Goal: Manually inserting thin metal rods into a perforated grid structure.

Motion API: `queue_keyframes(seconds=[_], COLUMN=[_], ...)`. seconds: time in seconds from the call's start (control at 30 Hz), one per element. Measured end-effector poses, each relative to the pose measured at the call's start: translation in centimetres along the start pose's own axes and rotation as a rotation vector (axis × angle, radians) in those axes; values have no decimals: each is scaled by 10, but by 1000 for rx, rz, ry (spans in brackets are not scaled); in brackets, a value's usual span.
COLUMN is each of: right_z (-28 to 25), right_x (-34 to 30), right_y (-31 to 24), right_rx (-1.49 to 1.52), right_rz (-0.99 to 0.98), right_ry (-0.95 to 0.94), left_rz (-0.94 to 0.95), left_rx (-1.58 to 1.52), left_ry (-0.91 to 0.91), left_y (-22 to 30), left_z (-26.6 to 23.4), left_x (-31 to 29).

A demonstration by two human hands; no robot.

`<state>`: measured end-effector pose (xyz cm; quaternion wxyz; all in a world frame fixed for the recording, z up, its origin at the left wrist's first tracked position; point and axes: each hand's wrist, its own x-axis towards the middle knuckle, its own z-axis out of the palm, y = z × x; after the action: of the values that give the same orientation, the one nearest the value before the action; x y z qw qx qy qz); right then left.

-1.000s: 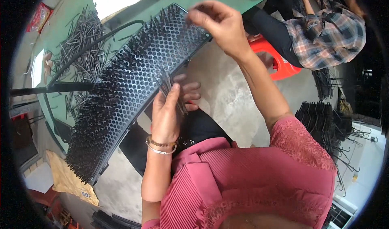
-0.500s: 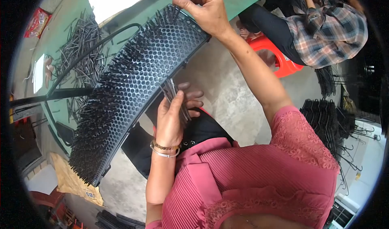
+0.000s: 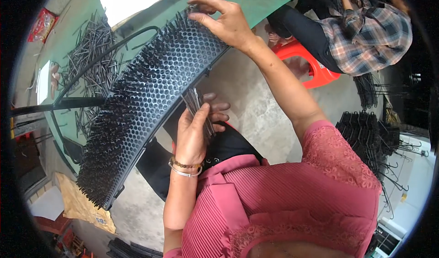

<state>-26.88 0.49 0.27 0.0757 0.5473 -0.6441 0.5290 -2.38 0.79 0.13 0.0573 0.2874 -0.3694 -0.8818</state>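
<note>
Head view: curved black perforated panel (image 3: pixel 164 86) left of centre, its dark pegs (image 3: pixel 105 134) easily knocked if the right hand (image 3: pixel 228 26), fingers curled at the upper end (grip unclear), brushes past. Left hand (image 3: pixel 190 137), mid-frame, clasps thin dark-grey strips (image 3: pixel 194 101), liable to slip if it slackens. Grey concrete floor (image 3: pixel 260 116) centre, green tabletop (image 3: pixel 250 7) upper left with dark rods (image 3: pixel 98 41), red plastic seat (image 3: pixel 323 78) upper right.

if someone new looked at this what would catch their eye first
Probably the long curved black panel, full of holes and bristling with dark pins, slanting across the left half. By its near edge, the left hand's grip holds a bundle of thin dark rods, while the right hand's grip is at the panel's upper end. A bright red stool also stands out at upper right, beside a person in plaid.
</note>
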Motion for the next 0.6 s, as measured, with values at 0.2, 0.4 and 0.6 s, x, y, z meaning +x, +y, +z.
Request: queue_keyframes(seconds=[0.2,0.4,0.6], right_z=[0,-8,-9], right_x=[-8,-10,-16], right_y=[-1,-12,-7], right_rx=[-245,-161,-136], right_rz=[-185,-23,141], right_ry=[-52,107,-79], left_rz=[-6,13,61], left_rx=[-5,-24,-2], left_ry=[-13,-43,-49], left_y=[1,10,19], left_z=[0,5,7], left_x=[-1,-4,-3])
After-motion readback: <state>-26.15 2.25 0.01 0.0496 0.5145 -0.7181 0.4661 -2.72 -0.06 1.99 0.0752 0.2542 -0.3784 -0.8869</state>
